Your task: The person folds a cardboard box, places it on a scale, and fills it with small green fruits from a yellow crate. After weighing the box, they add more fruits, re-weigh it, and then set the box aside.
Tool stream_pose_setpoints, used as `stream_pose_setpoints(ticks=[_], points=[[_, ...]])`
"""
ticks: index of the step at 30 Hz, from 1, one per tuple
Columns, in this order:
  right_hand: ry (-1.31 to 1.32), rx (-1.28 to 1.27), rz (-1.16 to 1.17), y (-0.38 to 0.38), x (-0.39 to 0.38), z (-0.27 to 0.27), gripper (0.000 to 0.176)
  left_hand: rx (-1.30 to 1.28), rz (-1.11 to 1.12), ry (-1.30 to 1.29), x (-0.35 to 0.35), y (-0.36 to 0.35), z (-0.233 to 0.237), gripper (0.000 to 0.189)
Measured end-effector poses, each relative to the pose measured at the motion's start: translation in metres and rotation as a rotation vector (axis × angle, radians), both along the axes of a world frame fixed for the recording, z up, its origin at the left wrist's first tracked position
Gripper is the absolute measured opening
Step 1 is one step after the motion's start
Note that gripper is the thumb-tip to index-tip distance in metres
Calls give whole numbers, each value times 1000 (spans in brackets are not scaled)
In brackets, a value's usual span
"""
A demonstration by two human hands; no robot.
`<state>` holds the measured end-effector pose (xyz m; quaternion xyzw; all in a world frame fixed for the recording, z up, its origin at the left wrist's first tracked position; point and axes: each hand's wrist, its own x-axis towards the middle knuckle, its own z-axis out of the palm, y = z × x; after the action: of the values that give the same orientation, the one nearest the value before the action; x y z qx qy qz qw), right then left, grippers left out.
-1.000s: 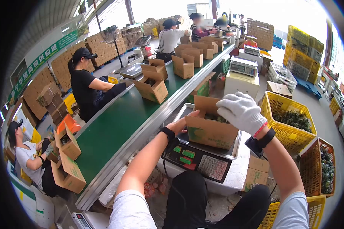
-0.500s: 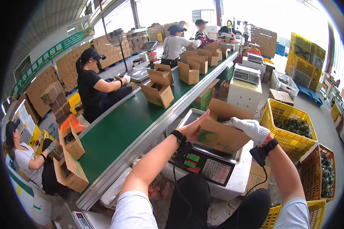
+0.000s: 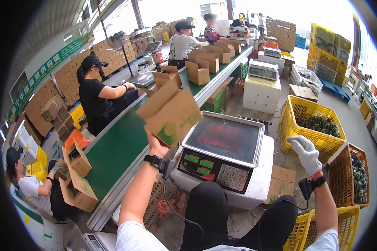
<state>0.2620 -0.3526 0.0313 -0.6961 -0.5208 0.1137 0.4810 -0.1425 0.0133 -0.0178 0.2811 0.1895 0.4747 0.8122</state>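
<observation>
The carton (image 3: 171,113) has come off the scale (image 3: 226,140) and now hangs tilted at centre frame, over the edge of the green belt (image 3: 113,150), its lower corner clasped in the bare left hand (image 3: 156,146). The gloved right hand (image 3: 306,154) (fingers spread, holding nothing) has dropped beside the yellow crate (image 3: 289,121). Weighing looks done; setting the carton down remains.

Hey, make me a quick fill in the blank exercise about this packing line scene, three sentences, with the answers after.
1. The right hand wears a ____ glove.
2. The left hand holds a cardboard box up beside the scale, over the edge of the ____ conveyor belt.
3. The hand with nothing in its grip is the ____ one.
Missing words: white; green; right.
</observation>
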Motion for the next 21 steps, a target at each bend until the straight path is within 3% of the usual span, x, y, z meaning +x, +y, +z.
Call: stream_pose_setpoints(ticks=[2, 4, 6, 7, 8, 10, 11, 16, 17, 18, 19, 21], points=[[158, -118, -109, -40, 32, -48, 29, 26, 354, 87, -25, 34, -10, 87], [188, -230, -264, -79, 66, -106, 28, -193, 829, 353, -22, 62, -9, 112], [357, -436, -370, -114, 82, -140, 30, -261, 894, 323, -35, 111, -24, 131], [481, -476, -408, -131, 100, -173, 33, -365, 978, 277, -31, 114, -16, 131], [497, -482, -428, -135, 95, -177, 33, -358, 988, 297, -31, 126, -15, 132], [496, -757, -492, -148, 85, -174, 41, -292, 928, 437, -46, 149, -22, 134], [261, -847, -412, -157, 98, -196, 45, -256, 852, 541, -52, 158, -29, 136], [89, -1262, -271, -170, 104, -250, 67, -139, 254, 1324, -115, 177, -60, 154], [11, -1344, -174, -160, 104, -247, 71, -170, 247, 1394, -126, 177, -64, 158], [153, -1325, -197, -155, 105, -254, 72, -169, 302, 1346, -119, 158, -53, 150], [47, -1358, -159, -148, 115, -273, 73, -257, 377, 1317, -130, 171, -62, 142], [123, -1375, -287, -135, 113, -283, 76, -235, 442, 1259, -133, 148, -57, 133]])
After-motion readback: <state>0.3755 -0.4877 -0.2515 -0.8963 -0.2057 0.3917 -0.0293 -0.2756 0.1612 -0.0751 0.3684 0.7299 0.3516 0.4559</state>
